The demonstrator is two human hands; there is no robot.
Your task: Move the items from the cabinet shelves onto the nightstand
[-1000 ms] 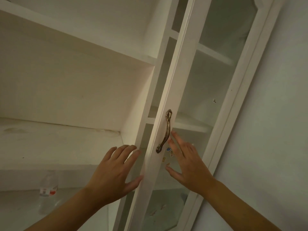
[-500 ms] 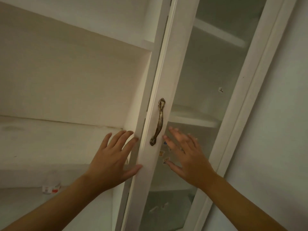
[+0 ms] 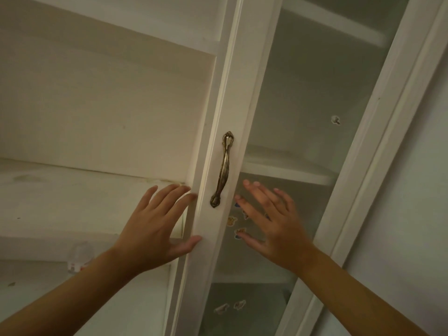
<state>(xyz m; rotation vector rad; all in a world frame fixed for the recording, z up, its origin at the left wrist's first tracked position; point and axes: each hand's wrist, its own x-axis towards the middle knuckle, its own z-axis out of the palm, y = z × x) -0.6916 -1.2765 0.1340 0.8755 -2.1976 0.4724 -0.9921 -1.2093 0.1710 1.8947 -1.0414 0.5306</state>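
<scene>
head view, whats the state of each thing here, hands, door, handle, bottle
left hand: open, fingers spread, thumb on the door's edge, holding nothing
right hand: open, fingers spread over the glass, holding nothing
cabinet door: ajar
brass handle: untouched
plastic bottle: on the lower shelf, partly hidden

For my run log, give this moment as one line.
left hand: open, thumb on white glass-paned door's frame | right hand: open, over pane | bronze handle: ungripped | clear plastic bottle: on lower shelf

Left hand [image 3: 155, 229] and right hand [image 3: 274, 221] spread flat either side of brass handle [image 3: 223, 169] — white cabinet door [image 3: 244, 93].
</scene>
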